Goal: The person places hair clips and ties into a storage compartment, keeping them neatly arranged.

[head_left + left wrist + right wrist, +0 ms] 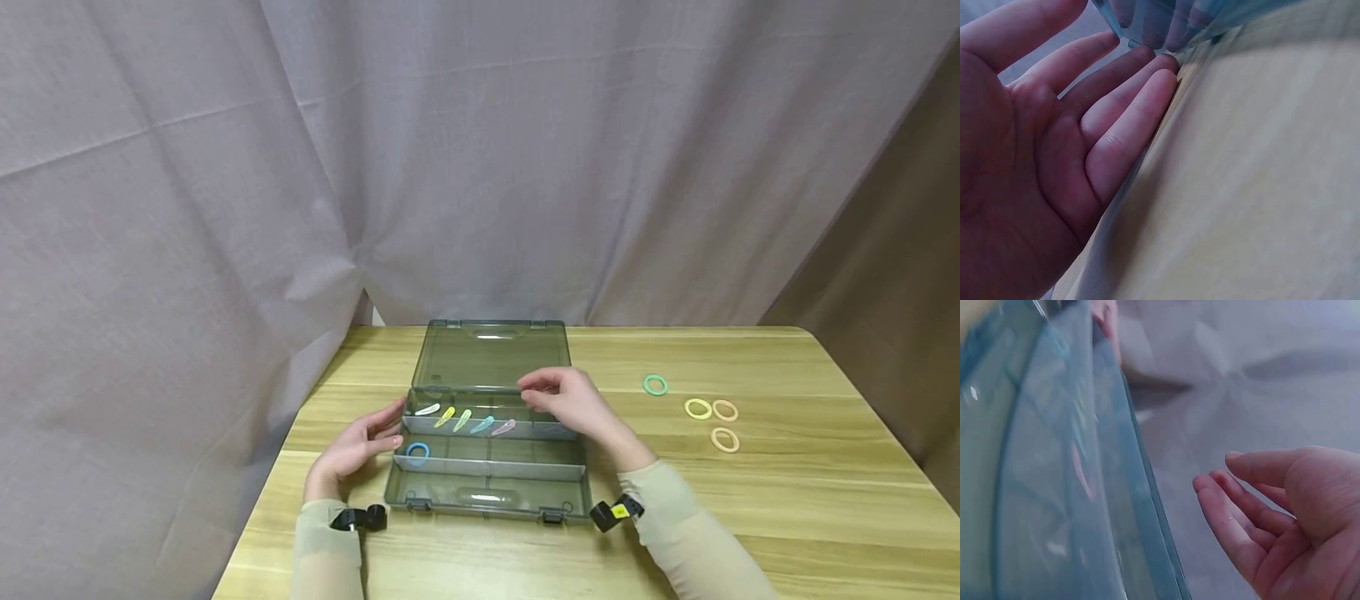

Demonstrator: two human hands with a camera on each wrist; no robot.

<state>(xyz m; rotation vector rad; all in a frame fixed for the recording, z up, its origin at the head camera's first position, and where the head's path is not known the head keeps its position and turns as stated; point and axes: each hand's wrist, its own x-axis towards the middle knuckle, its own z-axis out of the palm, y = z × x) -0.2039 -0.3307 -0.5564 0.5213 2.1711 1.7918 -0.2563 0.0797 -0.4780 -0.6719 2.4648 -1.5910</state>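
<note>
A translucent grey-green divided box (525, 500) lies with its lid (491, 354) folded back. Several snap hair clips, among them a white one (427, 410), a blue one (483, 425) and a purple one (504, 427), line up along its back row. In the middle row, at the left end, is a blue hair tie (417, 453). My left hand (358, 446) rests against the box's left side with its fingers extended. Above the back right part of the box hovers my right hand (573, 404); its fingers bend loosely, thumb apart from them, holding nothing in the right wrist view.
To the right of the box, on the wooden table (825, 500), lie a green hair tie (656, 385), a yellow one (697, 409) and two peach ones, the nearer peach hair tie (724, 440) apart from the others. A grey curtain (480, 167) hangs behind the table.
</note>
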